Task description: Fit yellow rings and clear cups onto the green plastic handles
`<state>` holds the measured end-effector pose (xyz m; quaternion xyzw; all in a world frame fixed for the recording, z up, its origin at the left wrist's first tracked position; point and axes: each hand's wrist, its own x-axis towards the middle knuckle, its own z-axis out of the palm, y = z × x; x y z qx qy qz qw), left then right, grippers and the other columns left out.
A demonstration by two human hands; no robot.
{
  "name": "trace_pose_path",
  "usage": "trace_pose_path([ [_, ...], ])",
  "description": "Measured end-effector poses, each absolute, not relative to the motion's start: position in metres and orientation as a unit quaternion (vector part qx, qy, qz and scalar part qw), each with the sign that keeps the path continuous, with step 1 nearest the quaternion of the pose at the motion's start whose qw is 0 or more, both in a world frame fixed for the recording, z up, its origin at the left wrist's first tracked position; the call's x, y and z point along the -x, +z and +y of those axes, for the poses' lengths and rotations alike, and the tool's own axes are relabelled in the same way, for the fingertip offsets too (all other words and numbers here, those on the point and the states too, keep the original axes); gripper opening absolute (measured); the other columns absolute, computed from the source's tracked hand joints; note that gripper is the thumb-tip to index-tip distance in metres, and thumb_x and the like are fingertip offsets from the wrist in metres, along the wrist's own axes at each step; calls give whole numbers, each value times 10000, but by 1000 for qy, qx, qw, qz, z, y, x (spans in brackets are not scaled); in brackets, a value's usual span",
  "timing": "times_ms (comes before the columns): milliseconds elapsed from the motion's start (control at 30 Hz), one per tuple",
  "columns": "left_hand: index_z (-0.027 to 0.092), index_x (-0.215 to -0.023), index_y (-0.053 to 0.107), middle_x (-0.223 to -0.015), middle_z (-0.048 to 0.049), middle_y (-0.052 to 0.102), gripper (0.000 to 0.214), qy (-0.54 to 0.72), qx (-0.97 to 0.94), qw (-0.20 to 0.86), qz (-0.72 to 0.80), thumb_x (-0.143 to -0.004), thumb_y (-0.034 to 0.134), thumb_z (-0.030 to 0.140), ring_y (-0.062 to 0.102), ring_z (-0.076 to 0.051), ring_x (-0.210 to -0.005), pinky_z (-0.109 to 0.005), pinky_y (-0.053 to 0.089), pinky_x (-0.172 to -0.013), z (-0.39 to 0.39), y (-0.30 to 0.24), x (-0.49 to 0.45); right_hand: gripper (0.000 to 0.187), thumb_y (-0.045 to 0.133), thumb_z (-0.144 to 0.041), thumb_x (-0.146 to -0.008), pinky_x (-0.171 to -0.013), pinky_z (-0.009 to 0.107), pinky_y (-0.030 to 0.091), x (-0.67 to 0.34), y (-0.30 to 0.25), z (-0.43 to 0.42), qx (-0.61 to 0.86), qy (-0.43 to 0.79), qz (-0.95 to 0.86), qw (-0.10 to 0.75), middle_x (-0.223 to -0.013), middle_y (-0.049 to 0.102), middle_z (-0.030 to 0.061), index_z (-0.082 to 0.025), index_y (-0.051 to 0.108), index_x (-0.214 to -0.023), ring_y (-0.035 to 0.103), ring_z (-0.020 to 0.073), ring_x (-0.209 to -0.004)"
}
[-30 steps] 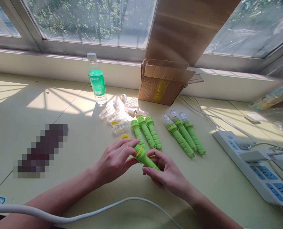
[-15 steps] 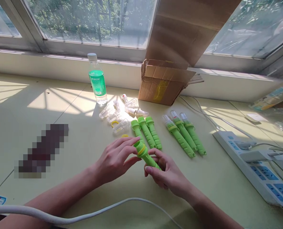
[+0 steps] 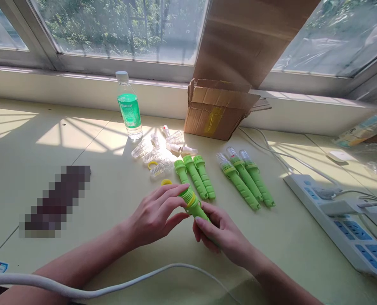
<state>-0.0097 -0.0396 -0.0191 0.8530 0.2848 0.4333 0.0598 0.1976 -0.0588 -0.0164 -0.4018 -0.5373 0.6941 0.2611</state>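
My right hand (image 3: 222, 233) is wrapped round the shaft of a green ribbed handle (image 3: 194, 206) with a yellow ring near its top. My left hand (image 3: 154, 214) pinches the handle's top end at the ring. Three bare green handles (image 3: 195, 177) lie side by side just beyond my hands. To their right lie three green handles with clear caps (image 3: 246, 178). A loose yellow ring (image 3: 166, 182) rests on the table near my left fingers. Several clear plastic caps (image 3: 163, 150) are scattered further back.
A water bottle with a green label (image 3: 129, 108) stands near the window sill. An open cardboard box (image 3: 216, 108) sits behind the parts. A white power strip (image 3: 341, 224) with plugs lies at the right. A white cable (image 3: 112, 284) curves across the near edge.
My right hand has turned and slid up the handle, covering more of its shaft. The handle's top has tilted slightly. My left fingers stay at the ring.
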Motion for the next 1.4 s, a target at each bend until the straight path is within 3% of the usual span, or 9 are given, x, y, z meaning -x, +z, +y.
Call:
trace_pose_path([
  [167,143,-961,516,-1183,-159,625,220,451,-845,59,282,-790,613,42,577,-224,-1114,-383,549,-884,-41,-18,10,268,604,-388,-856,-330,161,282,-197,-17,-60,402,710,-512,268,-695,579,-44,-215,462,-1004,399,35,-365],
  [300,130,-987,528,-1203,-170,616,243,460,-845,51,269,-787,604,16,568,-233,-1134,-390,543,-899,-42,-17,12,236,578,-380,-880,-471,192,391,-199,-15,-57,378,698,-530,298,-677,557,-23,-168,518,-964,488,65,-508],
  [467,134,-1002,533,-1212,-160,615,254,449,-849,48,275,-783,641,62,568,-233,-1127,-391,543,-901,-42,-18,11,260,480,-407,-929,-377,170,279,-199,-18,-58,366,717,-522,282,-590,537,-32,-156,524,-983,392,47,-415],
  [600,143,-961,530,-1185,-155,628,213,458,-843,45,280,-793,618,47,578,-225,-1116,-381,551,-884,-43,-18,10,316,611,-365,-857,-323,151,238,-198,-22,-62,402,717,-503,268,-604,582,-60,-224,436,-1079,349,31,-327],
  [767,153,-977,530,-1185,-152,630,217,473,-836,42,275,-800,618,63,583,-225,-1116,-388,554,-882,-43,-16,10,230,612,-377,-853,-393,181,332,-198,-16,-59,388,690,-527,308,-725,570,-24,-196,517,-958,445,47,-433],
  [900,150,-1012,533,-1181,-151,631,251,465,-838,34,282,-794,633,75,582,-223,-1119,-387,552,-889,-43,-16,9,294,493,-398,-923,-469,201,352,-198,-12,-56,369,676,-564,298,-623,500,-18,-142,574,-803,441,69,-516],
  [1100,131,-957,544,-1144,-153,646,223,464,-840,35,280,-775,652,59,591,-222,-1089,-377,553,-885,-42,-14,8,325,650,-381,-824,-333,159,252,-198,-19,-62,432,685,-515,281,-592,568,-65,-216,475,-1043,353,38,-346],
  [1267,128,-1001,530,-1194,-166,615,288,457,-848,52,264,-762,689,119,569,-231,-1121,-389,545,-898,-42,-14,10,221,606,-390,-853,-360,179,328,-197,-15,-57,397,678,-541,301,-727,569,-21,-179,549,-891,451,42,-395],
  [1400,127,-1015,531,-1218,-167,595,292,439,-856,48,270,-767,684,117,536,-236,-1165,-398,521,-935,-43,-16,10,295,526,-417,-898,-460,203,387,-199,-12,-54,372,671,-570,294,-637,507,-13,-143,584,-804,474,77,-507],
])
